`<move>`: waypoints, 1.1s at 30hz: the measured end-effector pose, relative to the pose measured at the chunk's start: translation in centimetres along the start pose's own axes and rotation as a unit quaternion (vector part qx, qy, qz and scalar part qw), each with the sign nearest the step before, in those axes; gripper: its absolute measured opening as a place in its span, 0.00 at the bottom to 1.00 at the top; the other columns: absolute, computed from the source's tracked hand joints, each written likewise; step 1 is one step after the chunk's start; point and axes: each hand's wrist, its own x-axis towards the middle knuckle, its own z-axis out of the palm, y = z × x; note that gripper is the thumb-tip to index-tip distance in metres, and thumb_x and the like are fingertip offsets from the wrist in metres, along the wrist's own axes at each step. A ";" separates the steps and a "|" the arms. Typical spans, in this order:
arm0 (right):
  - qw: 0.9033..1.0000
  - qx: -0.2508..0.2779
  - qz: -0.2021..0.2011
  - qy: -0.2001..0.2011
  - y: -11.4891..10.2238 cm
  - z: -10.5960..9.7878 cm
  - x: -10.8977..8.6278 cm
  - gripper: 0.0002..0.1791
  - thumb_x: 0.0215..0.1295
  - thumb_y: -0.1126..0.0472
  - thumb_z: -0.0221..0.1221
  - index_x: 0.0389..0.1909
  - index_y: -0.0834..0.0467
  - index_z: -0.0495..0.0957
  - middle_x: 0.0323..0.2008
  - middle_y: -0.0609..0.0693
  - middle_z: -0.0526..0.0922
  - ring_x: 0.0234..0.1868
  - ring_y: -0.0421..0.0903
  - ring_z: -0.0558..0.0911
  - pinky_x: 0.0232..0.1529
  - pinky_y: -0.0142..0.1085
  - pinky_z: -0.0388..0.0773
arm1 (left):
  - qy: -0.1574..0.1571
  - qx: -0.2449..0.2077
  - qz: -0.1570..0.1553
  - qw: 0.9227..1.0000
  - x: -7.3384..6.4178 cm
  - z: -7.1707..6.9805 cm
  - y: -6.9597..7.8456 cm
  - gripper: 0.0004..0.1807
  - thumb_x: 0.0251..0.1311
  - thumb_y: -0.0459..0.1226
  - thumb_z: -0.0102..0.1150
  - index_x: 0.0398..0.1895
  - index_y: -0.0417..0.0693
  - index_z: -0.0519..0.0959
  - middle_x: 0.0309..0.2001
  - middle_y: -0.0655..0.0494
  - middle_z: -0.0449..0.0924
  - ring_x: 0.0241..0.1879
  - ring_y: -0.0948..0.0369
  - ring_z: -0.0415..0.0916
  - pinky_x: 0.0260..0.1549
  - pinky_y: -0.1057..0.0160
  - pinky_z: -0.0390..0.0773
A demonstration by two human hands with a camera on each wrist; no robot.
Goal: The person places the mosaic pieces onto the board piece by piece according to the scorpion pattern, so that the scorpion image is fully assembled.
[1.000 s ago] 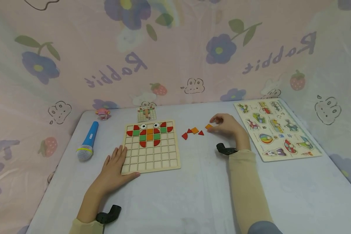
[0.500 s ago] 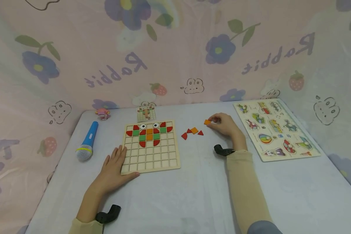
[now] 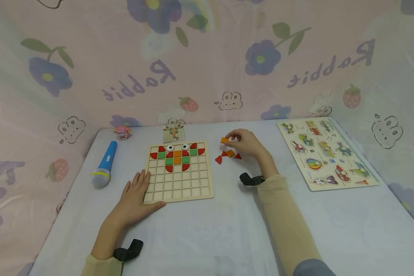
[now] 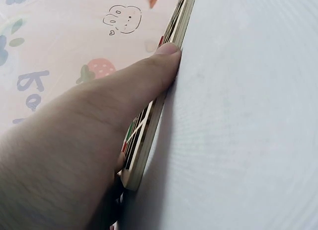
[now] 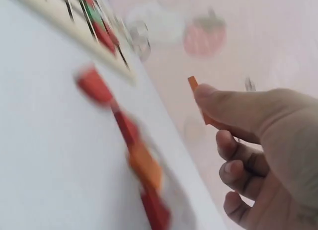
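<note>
My right hand (image 3: 245, 143) pinches an orange square tile (image 3: 224, 140) between thumb and fingertips, held above the table in the right wrist view. Below it lie loose pieces: an orange square (image 3: 230, 153), a red quarter-round piece (image 3: 219, 160) and red triangles (image 3: 238, 156). My left hand (image 3: 132, 197) rests with spread fingers at the left edge and near corner of a wooden grid board (image 3: 193, 191); its thumb (image 4: 154, 71) lies on the board's near edge. Red, green and orange tiles and two eye tiles (image 3: 170, 148) fill several cells in the board's upper rows.
Behind the board lies a small pattern card (image 3: 174, 133). At the left are a blue toy microphone (image 3: 105, 165) and a pink figurine (image 3: 122, 132). A wooden picture puzzle board (image 3: 326, 153) lies at the right. A printed curtain (image 3: 207, 61) stands behind the table.
My right hand has moved left with the orange tile, from right of the loose pieces to above them, closer to the board. The left hand has stayed in place on the board.
</note>
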 end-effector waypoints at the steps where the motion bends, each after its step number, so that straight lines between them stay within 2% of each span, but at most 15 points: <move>1: 1.000 0.003 -0.012 -0.006 -1.0 0.7 0.2 0.17 0.71 0.53 0.69 0.55 0.58 0.87 0.47 0.56 0.81 0.44 0.52 0.72 0.41 0.42 0.70 | 0.000 0.000 -0.001 1.000 0.0 0.0 0.0 0.68 0.60 0.71 0.64 0.87 0.39 0.43 0.86 0.36 0.38 0.85 0.37 0.32 0.79 0.31 0.35; 6: 0.997 0.002 -0.070 -0.040 -5.5 4.3 0.4 0.16 0.70 0.54 0.70 0.53 0.58 0.87 0.46 0.54 0.83 0.42 0.49 0.73 0.41 0.39 0.69 | 0.000 0.003 -0.001 1.000 0.0 0.0 0.0 0.68 0.60 0.71 0.64 0.87 0.38 0.43 0.86 0.36 0.38 0.85 0.37 0.32 0.79 0.30 0.35; 11: 0.988 -0.021 -0.130 -0.082 -7.9 7.9 0.2 0.16 0.70 0.54 0.71 0.52 0.59 0.87 0.47 0.53 0.85 0.43 0.47 0.76 0.44 0.36 0.74 | -0.003 0.004 -0.001 1.000 0.0 0.0 0.0 0.68 0.60 0.71 0.64 0.87 0.38 0.43 0.86 0.35 0.37 0.85 0.36 0.33 0.79 0.31 0.35; 16: 0.982 -0.038 -0.158 -0.097 -8.5 10.3 0.0 0.14 0.71 0.55 0.71 0.51 0.59 0.87 0.43 0.51 0.82 0.43 0.46 0.76 0.46 0.34 0.75 | -0.002 0.004 0.000 1.000 0.0 -0.1 0.2 0.68 0.60 0.71 0.64 0.86 0.37 0.43 0.86 0.35 0.38 0.85 0.36 0.34 0.79 0.30 0.36; 22: 0.985 0.001 -0.145 -0.090 -8.2 12.1 -0.2 0.16 0.71 0.53 0.71 0.53 0.58 0.86 0.40 0.48 0.82 0.40 0.44 0.76 0.41 0.32 0.75 | -0.002 0.003 -0.001 1.000 0.0 -0.2 0.2 0.68 0.60 0.71 0.64 0.86 0.37 0.43 0.86 0.35 0.38 0.85 0.36 0.33 0.79 0.30 0.36; 33: 0.985 -0.038 -0.155 -0.063 -8.0 13.9 -0.5 0.15 0.71 0.53 0.69 0.54 0.55 0.87 0.39 0.48 0.83 0.39 0.43 0.76 0.38 0.31 0.73 | -0.001 0.002 0.002 1.000 0.0 -0.1 0.0 0.68 0.60 0.71 0.64 0.87 0.38 0.43 0.86 0.36 0.37 0.85 0.37 0.33 0.79 0.30 0.36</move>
